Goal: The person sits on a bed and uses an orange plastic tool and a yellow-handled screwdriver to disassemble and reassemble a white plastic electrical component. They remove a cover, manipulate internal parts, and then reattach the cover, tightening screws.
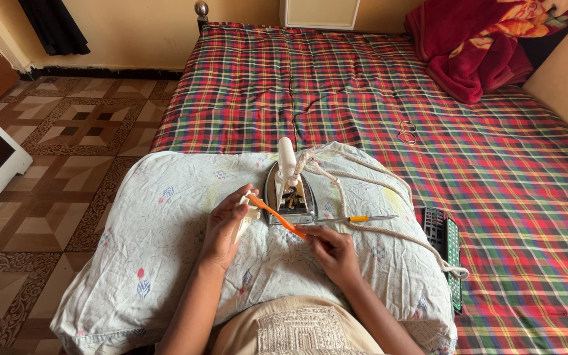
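Observation:
An old electric iron with a cream handle lies on a pale floral pillow on my lap, its inner parts exposed. My right hand grips an orange toothbrush by its handle, the bristle end pointing left. My left hand holds a small white part of the iron, and the brush head touches it. A screwdriver with a yellow grip lies on the pillow just right of the iron. The iron's woven white cord loops across the pillow to the right.
The pillow rests against a bed with a red and green checked sheet. A red blanket is heaped at the far right corner. Two phones or remotes lie beside the pillow. Two thin rings lie on the sheet. Patterned floor tiles are at left.

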